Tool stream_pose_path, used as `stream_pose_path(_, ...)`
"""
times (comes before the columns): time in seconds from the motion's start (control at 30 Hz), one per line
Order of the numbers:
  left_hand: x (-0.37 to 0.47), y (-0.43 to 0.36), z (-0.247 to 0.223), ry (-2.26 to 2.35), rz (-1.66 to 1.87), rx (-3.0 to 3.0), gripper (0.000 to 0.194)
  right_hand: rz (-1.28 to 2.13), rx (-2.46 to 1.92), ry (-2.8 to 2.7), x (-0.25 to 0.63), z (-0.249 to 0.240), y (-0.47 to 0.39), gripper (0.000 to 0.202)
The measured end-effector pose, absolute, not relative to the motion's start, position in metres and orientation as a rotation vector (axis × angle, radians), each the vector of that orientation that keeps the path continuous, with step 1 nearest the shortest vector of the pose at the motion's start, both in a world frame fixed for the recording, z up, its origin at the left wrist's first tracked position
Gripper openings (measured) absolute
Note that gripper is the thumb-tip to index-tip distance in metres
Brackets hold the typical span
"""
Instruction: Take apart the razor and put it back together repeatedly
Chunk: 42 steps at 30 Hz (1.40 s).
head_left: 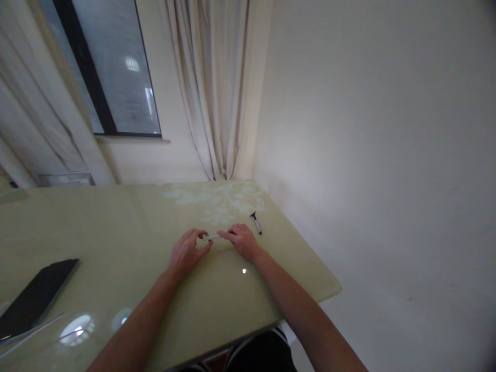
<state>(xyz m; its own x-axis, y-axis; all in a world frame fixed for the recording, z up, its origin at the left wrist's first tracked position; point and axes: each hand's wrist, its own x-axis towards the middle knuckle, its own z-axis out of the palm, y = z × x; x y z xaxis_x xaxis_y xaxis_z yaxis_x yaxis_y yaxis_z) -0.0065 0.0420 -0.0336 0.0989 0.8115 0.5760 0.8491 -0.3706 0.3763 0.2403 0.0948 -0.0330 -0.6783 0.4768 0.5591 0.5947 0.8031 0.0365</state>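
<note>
Over the middle of the table, both hands hold one small razor [215,237] with a pale handle, lying roughly sideways between them. My left hand [189,251] pinches its dark head end between thumb and fingers. The handle's other end is in my right hand [243,241], whose fingers are closed on it and hide that end. A second razor [257,223], with a dark head and a grey and black handle, lies on the table just beyond and right of my right hand, touching neither hand.
The glossy pale green table [116,222] ends at a right edge near the white wall. A flat black object [36,297] lies at the left, with a thin clear strip beside it. Curtains [217,88] and a window stand behind.
</note>
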Motion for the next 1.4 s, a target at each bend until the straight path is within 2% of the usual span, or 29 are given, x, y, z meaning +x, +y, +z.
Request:
stream_pose_path(0.2,-0.008,0.0429,-0.0345,-1.713,-1.108,-2.296,0.025,-0.358,-0.779,-2.468,0.238,-0.0331,0.0935,0.04)
stream_pose_path(1.4,-0.012,0.0401,-0.0309,-1.679,-1.165,-2.217,0.027,-0.276,-0.866,-2.401,0.2429,-0.0264,0.0948,0.036)
